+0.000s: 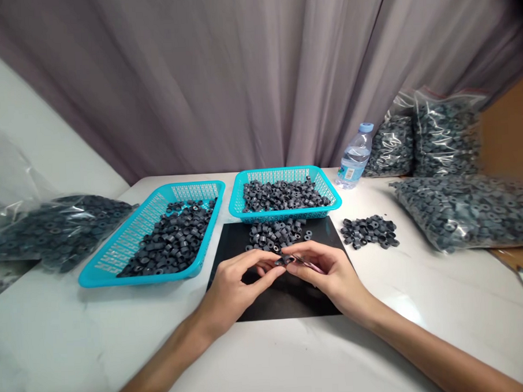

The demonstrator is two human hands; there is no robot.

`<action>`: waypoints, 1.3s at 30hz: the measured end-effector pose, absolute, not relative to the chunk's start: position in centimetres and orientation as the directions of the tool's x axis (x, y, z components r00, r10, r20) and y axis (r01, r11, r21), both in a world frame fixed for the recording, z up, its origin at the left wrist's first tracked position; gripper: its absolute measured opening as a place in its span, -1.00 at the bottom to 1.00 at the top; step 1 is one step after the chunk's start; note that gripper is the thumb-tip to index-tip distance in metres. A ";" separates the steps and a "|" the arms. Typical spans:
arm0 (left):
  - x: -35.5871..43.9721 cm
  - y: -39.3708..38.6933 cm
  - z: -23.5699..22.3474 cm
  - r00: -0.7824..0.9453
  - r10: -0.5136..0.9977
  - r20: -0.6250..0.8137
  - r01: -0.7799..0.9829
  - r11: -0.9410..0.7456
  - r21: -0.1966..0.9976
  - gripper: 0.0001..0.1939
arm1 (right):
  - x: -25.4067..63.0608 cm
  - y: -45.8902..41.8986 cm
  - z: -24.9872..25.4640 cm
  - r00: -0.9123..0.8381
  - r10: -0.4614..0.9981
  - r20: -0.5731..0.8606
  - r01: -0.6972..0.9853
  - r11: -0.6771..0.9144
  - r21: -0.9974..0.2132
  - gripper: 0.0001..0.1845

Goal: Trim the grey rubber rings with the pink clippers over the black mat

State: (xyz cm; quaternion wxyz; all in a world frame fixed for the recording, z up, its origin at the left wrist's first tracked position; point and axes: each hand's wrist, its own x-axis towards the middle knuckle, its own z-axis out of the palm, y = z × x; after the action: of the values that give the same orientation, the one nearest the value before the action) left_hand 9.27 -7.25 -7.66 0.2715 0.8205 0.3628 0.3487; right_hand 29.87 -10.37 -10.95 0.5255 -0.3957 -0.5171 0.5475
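Above a black mat [287, 302], my two hands meet at their fingertips. My left hand [235, 287] pinches a small dark grey ring-shaped part [285, 260] between thumb and index finger. My right hand [336, 276] is closed around a thin pinkish tool [311, 265], its tip at the part; whether it is a blade or tweezers I cannot make out. The right fingertips also touch or nearly touch the part. Just beyond my hands lies a heap of similar hollow parts [274, 236] on the mat.
Two turquoise baskets hold more parts: the left basket [98, 278] and the back basket [283, 213]. A smaller pile [369, 232] lies right of the mat. Filled plastic bags [465, 210] and a water bottle [355, 157] stand at the right; another bag [67, 227] sits left.
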 end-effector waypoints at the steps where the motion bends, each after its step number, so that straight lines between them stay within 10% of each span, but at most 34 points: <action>1: 9.3 -7.2 -7.6 0.494 0.783 0.379 0.407 -0.593 0.694 -0.89 | 29.9 -10.4 -11.0 -0.132 0.985 0.109 -0.164 0.087 -0.983 -0.76; 39: 9.0 -7.2 -7.5 0.544 0.694 0.471 0.409 -0.710 0.574 -0.87 | 29.9 -10.4 -10.9 -0.070 0.990 0.124 0.013 0.125 -0.992 -0.72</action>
State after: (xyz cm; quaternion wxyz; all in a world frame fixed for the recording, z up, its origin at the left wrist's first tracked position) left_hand 8.99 -7.15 -7.48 0.2025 0.8549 0.3227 0.3520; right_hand 29.90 -10.40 -10.93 0.5085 -0.4544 -0.5515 0.4804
